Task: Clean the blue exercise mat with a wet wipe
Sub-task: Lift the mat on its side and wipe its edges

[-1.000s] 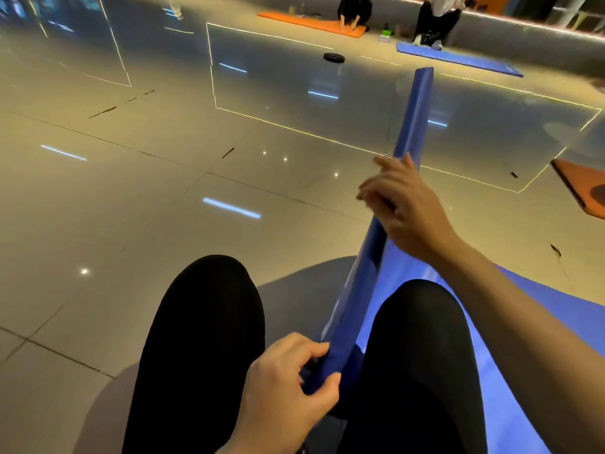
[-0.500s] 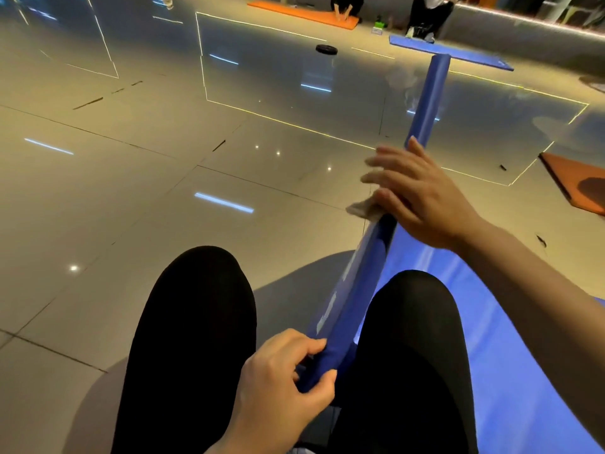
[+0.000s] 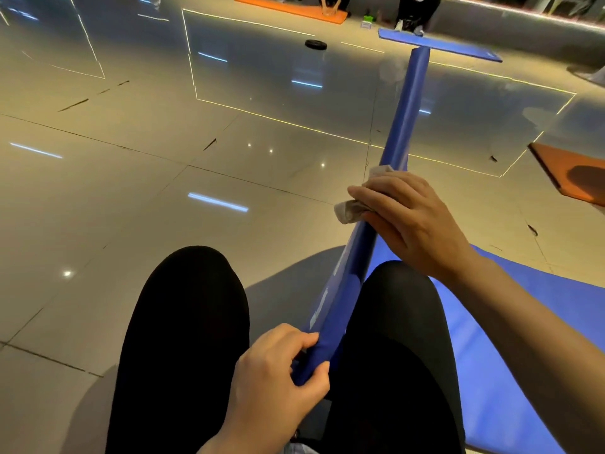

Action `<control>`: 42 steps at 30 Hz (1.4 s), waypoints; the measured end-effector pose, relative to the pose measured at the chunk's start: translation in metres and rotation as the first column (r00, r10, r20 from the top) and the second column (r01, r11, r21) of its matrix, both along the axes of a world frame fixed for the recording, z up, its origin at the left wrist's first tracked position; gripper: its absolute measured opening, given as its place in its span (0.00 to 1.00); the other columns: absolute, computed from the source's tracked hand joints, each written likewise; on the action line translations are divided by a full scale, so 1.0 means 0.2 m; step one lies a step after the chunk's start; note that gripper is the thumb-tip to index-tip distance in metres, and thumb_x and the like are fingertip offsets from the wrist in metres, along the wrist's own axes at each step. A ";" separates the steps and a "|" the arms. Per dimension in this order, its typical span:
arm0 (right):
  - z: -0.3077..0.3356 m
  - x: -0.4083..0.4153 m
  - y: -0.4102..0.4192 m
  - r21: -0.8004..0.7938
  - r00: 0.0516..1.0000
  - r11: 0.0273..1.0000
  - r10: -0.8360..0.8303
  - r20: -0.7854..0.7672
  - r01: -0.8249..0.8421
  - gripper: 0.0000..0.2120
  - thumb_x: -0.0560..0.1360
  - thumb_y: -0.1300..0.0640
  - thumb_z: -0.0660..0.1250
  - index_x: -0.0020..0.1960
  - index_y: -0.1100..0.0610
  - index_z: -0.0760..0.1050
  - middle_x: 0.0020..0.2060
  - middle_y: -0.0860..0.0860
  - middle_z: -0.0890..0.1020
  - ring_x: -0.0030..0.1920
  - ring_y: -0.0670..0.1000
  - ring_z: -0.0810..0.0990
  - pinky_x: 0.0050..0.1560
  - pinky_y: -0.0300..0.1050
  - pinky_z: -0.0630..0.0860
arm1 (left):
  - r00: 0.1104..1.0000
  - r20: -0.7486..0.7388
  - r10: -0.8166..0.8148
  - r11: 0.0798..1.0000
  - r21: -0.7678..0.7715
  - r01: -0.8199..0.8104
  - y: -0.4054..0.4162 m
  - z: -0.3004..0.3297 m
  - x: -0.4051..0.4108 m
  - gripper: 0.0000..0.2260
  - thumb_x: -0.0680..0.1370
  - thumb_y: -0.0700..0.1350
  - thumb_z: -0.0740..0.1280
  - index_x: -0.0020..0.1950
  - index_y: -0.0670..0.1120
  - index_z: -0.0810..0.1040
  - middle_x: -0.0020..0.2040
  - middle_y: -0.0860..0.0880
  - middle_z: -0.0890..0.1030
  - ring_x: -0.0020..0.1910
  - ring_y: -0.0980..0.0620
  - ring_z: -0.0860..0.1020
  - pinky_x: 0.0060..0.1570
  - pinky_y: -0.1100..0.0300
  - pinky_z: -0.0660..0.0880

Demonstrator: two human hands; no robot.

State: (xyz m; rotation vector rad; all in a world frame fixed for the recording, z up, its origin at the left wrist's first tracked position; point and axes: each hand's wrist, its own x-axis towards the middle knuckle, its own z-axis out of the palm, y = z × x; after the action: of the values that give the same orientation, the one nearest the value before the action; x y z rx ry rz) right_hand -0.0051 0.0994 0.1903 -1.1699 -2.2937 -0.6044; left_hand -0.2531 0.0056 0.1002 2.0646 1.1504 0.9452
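My right hand [image 3: 415,221] lies over the raised, folded-over edge of the blue exercise mat [image 3: 401,139], fingers curled down around a crumpled grey-white wet wipe [image 3: 352,209] and pressing it against the fold. I hold it this way so the wipe wraps the rounded edge and can slide along its length. A corner of the wipe pokes out past my fingertips, and another scrap shows above my knuckles.

My left hand [image 3: 278,375] pinches the near end of that same fold between thumb and curled fingers, low between my knees. I judge its job is to keep the edge lifted and taut so it does not sag under the wiping pressure.

The mat's edge looks smooth and slightly glossy, like vinyl over foam, and it runs as a long narrow ridge away from me toward the far floor. The rest of the mat lies flat on the floor to my right, a lighter blue sheet under my right leg [image 3: 393,339]. My legs are in plain black fabric.

The floor [image 3: 131,208] is polished tile, shiny enough to mirror ceiling lights. An orange mat [image 3: 569,172] lies at the right edge.
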 end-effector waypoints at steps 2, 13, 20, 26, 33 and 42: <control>0.04 0.00 0.00 -0.045 1.000 0.999 0.026 -0.012 -0.026 0.18 0.84 0.52 0.54 0.66 0.60 0.75 0.60 0.61 0.77 0.60 0.57 0.74 0.62 0.43 0.68 | 1.000 0.000 -0.002 1.000 -0.004 0.002 0.00 0.00 0.00 0.11 0.69 0.54 0.66 0.47 0.53 0.81 0.40 0.62 0.77 0.41 0.63 0.76 0.37 0.79 0.67; -0.03 0.02 0.00 -0.108 0.995 0.993 -0.047 -0.093 0.037 0.13 0.80 0.58 0.60 0.58 0.62 0.79 0.55 0.58 0.82 0.64 0.55 0.75 0.73 0.49 0.63 | 1.000 0.008 -0.008 0.999 -0.043 0.008 0.03 0.00 0.01 0.11 0.69 0.55 0.66 0.48 0.55 0.81 0.41 0.62 0.77 0.43 0.62 0.77 0.38 0.78 0.68; -0.13 -0.07 -0.13 -0.291 0.972 0.931 0.233 0.007 -0.221 0.15 0.81 0.58 0.57 0.58 0.62 0.80 0.57 0.56 0.82 0.68 0.53 0.72 0.75 0.51 0.60 | 1.000 0.026 -0.004 0.999 -0.048 0.006 0.09 0.02 0.00 0.10 0.68 0.55 0.66 0.47 0.56 0.82 0.41 0.61 0.78 0.43 0.61 0.77 0.38 0.76 0.68; 0.09 0.17 0.22 -0.130 0.999 0.991 0.030 -0.012 -0.032 0.14 0.82 0.58 0.56 0.58 0.63 0.77 0.59 0.60 0.79 0.70 0.60 0.70 0.74 0.62 0.60 | 0.999 0.043 -0.023 1.000 -0.007 0.024 0.11 0.06 -0.03 0.10 0.69 0.54 0.67 0.48 0.54 0.82 0.42 0.60 0.79 0.42 0.61 0.78 0.39 0.74 0.70; 0.16 0.31 0.37 -0.187 0.958 0.975 -0.062 0.281 0.118 0.22 0.83 0.46 0.52 0.57 0.61 0.76 0.56 0.58 0.79 0.65 0.61 0.73 0.70 0.57 0.67 | 0.982 -0.179 0.055 0.997 -0.042 -0.063 0.34 0.10 -0.09 0.15 0.72 0.59 0.61 0.54 0.59 0.80 0.46 0.62 0.80 0.45 0.61 0.77 0.46 0.55 0.76; 0.09 0.17 0.37 0.038 0.940 0.991 -0.133 0.315 0.127 0.14 0.75 0.47 0.57 0.45 0.57 0.72 0.38 0.56 0.76 0.37 0.60 0.76 0.39 0.53 0.72 | 0.730 -0.648 0.214 0.959 -0.002 -0.283 0.92 0.18 -0.23 0.12 0.79 0.46 0.62 0.60 0.57 0.78 0.58 0.56 0.80 0.56 0.49 0.77 0.46 0.59 0.68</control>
State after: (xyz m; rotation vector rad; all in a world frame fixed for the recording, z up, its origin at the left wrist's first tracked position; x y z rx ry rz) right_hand 0.0279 0.1734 0.2091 -1.3040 -2.4798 -0.9192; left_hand -0.2986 0.1900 0.1367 2.2517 1.8246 0.2409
